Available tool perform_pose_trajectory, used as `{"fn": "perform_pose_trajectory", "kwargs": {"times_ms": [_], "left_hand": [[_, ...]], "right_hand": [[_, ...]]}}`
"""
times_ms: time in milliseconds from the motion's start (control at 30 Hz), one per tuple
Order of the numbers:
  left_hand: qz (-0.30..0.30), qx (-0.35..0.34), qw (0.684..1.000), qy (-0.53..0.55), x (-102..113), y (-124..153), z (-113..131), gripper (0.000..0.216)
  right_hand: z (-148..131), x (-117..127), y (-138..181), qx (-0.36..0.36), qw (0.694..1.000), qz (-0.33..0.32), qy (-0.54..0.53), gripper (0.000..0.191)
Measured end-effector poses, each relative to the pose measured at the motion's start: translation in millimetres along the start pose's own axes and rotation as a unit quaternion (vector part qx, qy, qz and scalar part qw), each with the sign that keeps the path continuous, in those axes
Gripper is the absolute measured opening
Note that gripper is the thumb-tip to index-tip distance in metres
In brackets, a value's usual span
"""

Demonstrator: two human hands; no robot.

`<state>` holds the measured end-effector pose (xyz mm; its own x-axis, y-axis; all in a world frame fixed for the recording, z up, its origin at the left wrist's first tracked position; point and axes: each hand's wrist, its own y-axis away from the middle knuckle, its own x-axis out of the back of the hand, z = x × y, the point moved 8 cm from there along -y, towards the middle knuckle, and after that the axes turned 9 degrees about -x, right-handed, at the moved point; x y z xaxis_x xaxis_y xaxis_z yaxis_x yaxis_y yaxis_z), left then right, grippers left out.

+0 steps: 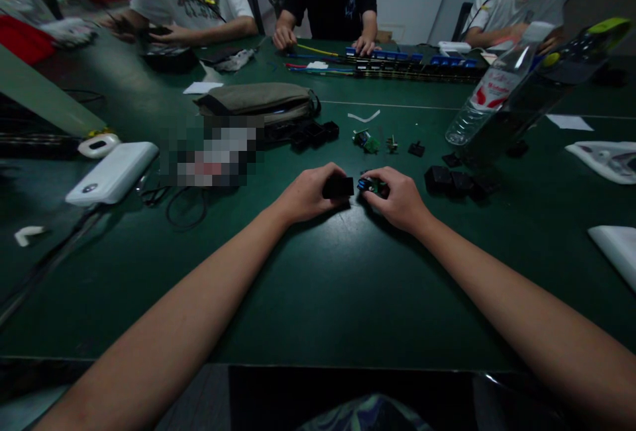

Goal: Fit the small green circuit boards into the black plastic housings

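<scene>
My left hand (311, 191) is closed round a small black plastic housing (340, 187), its end turned toward the right. Close by, my right hand (397, 196) pinches a small circuit board (370, 186) with green, blue and white parts. A narrow gap separates the board from the housing. Beyond my hands lie loose green circuit boards (366, 141), a smaller board (392, 144) and a flat black piece (416, 147). Several black housings (450, 181) stand in a row to the right of my right hand, and more black housings (314, 133) lie by the pouch.
A grey-green pouch (263, 101) lies beyond my left hand. On the left are a white power bank (113, 173) and cables. Clear water bottle (489, 93) stands at right. Across the green table (318, 298), three people work, one beside blue-and-black strips (387, 63).
</scene>
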<state>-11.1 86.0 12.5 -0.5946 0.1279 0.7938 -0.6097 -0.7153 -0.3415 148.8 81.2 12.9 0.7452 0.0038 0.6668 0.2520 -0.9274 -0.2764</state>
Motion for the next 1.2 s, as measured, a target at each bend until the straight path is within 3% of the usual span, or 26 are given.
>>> {"fn": "perform_pose_trajectory", "kwargs": {"times_ms": [333,567,833,1200], "left_hand": [[0.075,0.002,0.996,0.052,8.5,-0.8,-2.2,0.036],[0.066,0.012,0.997,-0.041,13.6,-0.5,-3.9,0.029],[0.068,-0.021,0.996,-0.052,12.9,-2.0,0.0,0.030],[0.051,0.014,0.998,-0.046,10.8,-1.1,-2.9,0.032]], "right_hand": [[4.4,3.2,3.1,-0.019,0.999,0.009,-0.033,0.024],[5.1,6.0,3.1,-0.031,0.998,0.020,-0.042,0.024],[4.8,5.6,2.6,-0.037,0.998,0.014,-0.041,0.025],[2.3,3.2,2.7,-0.024,0.999,0.007,-0.047,0.023]]}}
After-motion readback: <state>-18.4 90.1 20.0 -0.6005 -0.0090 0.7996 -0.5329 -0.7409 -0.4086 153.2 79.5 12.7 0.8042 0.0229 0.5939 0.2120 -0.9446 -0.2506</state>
